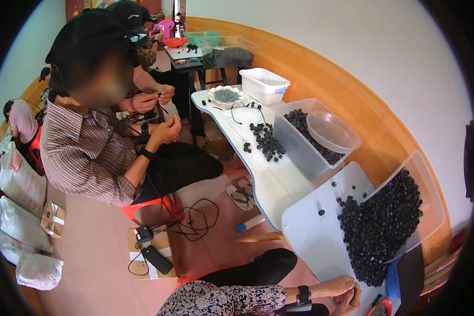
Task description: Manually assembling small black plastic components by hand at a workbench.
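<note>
Basically, a heap of small black round plastic parts lies partly in a translucent plastic bin, partly on the near white tabletop; a few strays sit apart on the bare area. Left hand and right hand are together at the table's lower end, just beside the heap. Fingers curled on both; can't tell if they grip anything. Adjoining white table with blue wavy edge carries a white rectangular plastic tub and more loose parts. Room: orange wood panelling under a white wall, pink tiled floor, stuffed white sacks along the left. Co-worker in a striped shirt sits on a red stool.
</note>
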Tool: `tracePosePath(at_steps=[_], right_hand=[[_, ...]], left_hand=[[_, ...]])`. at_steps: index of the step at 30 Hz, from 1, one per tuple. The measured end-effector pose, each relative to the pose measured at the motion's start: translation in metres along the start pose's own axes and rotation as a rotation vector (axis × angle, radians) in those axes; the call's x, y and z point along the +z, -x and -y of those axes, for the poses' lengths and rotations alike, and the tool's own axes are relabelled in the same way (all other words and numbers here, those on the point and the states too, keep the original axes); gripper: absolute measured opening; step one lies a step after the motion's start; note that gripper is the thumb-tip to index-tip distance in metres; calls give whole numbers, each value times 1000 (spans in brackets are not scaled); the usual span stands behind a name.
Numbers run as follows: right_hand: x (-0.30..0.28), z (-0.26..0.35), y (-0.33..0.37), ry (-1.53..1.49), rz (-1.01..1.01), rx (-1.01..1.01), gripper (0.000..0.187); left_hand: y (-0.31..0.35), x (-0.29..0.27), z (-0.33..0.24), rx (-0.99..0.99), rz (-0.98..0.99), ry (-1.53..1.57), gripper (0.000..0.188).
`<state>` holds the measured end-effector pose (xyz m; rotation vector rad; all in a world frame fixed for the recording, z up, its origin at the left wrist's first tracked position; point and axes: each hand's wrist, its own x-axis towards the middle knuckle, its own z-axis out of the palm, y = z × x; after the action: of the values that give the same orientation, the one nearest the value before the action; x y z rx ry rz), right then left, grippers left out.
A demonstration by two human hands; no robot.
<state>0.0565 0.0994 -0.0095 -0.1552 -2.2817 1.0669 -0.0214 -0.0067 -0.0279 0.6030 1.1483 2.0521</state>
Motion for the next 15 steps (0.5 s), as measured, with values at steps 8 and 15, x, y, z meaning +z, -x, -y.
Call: tracePosePath(at_steps=[8,15], right_hand=[[1,14,0,9,15,36,37],[-4,11,1,60,-3,20,36]], left_hand=[[-17,-2,32,163,-37,-61,36],[-21,2,28,77,-39,-68,39]])
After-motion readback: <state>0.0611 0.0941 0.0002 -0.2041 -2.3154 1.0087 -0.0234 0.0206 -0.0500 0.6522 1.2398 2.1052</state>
